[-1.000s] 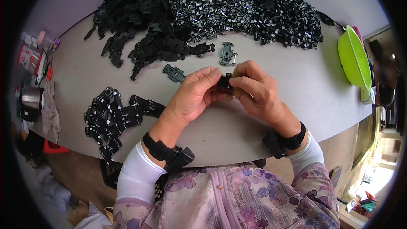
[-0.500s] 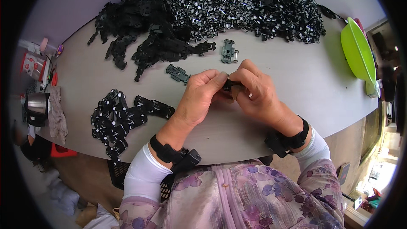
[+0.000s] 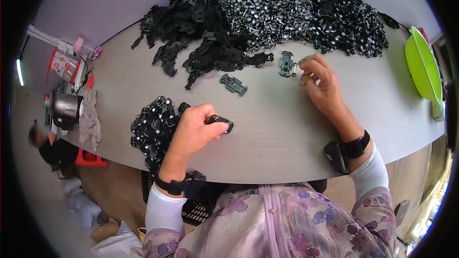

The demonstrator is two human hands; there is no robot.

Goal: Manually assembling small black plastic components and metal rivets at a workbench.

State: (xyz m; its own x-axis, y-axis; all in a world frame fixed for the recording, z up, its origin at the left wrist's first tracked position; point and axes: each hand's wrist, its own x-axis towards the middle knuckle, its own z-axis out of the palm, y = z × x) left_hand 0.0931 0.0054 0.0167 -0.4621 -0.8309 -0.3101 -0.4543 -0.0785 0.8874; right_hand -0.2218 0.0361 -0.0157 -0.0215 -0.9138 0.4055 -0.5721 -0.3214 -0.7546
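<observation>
My left hand (image 3: 195, 128) is closed around a black toy car chassis (image 3: 225, 123), whose end sticks out past the fingers. It hovers beside a cluster of black chassis fitted with wheels (image 3: 153, 126). My right hand (image 3: 324, 86) is farther off, its fingers curled, with index and thumb tips apart and a yellowish covering on one fingertip. Just left of those tips lies a small wheel axle (image 3: 294, 69), next to a dark green-grey chassis (image 3: 286, 63). Another green-grey chassis (image 3: 234, 85) rests between the two hands.
Along the back lie heaps of black chassis (image 3: 191, 24), silver-hubbed wheel axles (image 3: 267, 9) and dark wheel axles (image 3: 349, 24). A lime-green basin (image 3: 423, 64) stands at the right edge. At the left are a metal kettle (image 3: 67, 109), a cloth (image 3: 90, 119) and another person (image 3: 50, 150).
My hands have separated. The left, holding the black chassis, has moved left and nearer to the wheeled cluster; the right has moved away to the axle beside the green-grey chassis. The view has shifted.
</observation>
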